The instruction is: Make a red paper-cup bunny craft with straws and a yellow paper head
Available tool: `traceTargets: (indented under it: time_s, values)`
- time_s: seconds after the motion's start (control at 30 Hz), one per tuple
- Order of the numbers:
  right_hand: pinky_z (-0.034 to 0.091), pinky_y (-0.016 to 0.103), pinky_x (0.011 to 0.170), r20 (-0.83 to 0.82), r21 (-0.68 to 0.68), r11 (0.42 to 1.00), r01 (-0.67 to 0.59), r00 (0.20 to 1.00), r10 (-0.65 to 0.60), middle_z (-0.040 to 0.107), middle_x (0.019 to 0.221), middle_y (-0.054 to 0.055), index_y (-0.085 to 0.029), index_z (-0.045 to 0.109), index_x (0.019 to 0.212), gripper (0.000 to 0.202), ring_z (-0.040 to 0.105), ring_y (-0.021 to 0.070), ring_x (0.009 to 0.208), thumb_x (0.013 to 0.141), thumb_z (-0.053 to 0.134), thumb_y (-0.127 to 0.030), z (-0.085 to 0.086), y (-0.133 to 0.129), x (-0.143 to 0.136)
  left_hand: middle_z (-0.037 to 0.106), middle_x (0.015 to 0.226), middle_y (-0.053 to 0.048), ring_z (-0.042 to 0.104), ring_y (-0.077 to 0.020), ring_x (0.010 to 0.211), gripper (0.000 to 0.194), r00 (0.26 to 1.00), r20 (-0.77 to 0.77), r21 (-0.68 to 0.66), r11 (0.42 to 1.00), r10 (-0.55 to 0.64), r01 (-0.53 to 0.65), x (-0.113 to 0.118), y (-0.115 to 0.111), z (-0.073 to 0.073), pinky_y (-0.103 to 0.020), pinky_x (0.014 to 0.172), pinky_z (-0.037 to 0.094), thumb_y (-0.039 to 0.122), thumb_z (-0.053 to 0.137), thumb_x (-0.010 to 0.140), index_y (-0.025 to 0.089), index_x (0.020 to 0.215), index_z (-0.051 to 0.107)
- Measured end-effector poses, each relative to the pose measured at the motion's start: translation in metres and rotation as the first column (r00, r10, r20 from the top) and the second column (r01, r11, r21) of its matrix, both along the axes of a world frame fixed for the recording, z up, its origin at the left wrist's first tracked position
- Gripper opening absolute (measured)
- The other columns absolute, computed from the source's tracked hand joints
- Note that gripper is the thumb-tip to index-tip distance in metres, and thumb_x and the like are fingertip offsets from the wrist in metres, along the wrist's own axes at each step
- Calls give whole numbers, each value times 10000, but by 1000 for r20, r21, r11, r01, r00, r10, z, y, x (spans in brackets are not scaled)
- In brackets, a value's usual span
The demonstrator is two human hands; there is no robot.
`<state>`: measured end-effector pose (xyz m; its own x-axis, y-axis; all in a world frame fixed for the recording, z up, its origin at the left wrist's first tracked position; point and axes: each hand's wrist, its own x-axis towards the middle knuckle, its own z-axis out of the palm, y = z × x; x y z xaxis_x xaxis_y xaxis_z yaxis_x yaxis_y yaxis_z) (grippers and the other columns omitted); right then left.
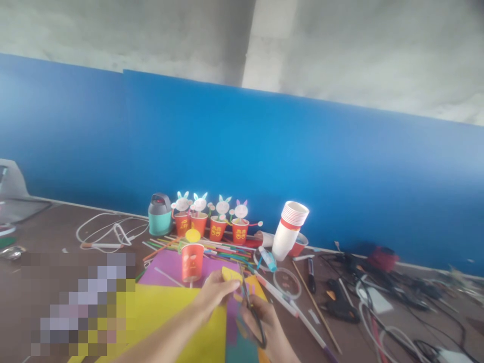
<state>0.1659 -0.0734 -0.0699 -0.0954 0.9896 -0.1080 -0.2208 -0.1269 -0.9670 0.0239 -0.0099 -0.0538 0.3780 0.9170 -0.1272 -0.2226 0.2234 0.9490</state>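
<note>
My left hand (216,291) pinches a small piece of yellow paper (231,275) between thumb and fingers. My right hand (261,318) is closed around the handles of a pair of scissors (247,292), whose blades point up beside the right edge of the yellow paper. Whether the blades touch the paper I cannot tell. Beneath both hands lie a yellow sheet (162,312) and a purple sheet (161,269), with teal and orange ones to the right. Just beyond my left hand stands a red paper cup (192,263) with a yellow disc (192,235) above it.
Several red cups with rabbit faces (216,228) line the back, beside a teal-and-grey container (160,216). A leaning stack of white cups (289,229) stands right of them. Colored sticks (223,248) lie behind the sheets. Rightward are a glue gun (342,305), a marker (311,276) and tangled cables (408,297).
</note>
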Motion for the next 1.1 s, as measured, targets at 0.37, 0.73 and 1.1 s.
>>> traceTargets:
  time_s: [0.37,0.73,1.1]
  values:
    - [309,197,447,91,22,999,-26,996,24,426,509,-62,-166,574,673,436,389,63,432,653,759,-560,8,-1,1,509,464,50,313,-56,400,285,999,-9,-51,998,47,-48,1,-4,6,-230,445,134,413,741,605,147,602,640]
    - [289,193,416,60,13,1000,-15,998,15,412,468,-76,-175,577,680,447,355,52,392,640,759,-581,1,1,1,534,487,40,313,-50,394,286,997,-3,-57,995,78,-78,3,-3,3,-222,429,122,411,733,614,144,616,631]
    - [169,203,379,-3,78,996,-49,999,49,401,424,-100,-188,550,692,411,290,37,335,674,757,-542,-9,4,-2,490,476,61,302,-48,404,270,996,25,-23,996,91,-91,8,-12,5,-211,427,152,405,733,643,156,630,629]
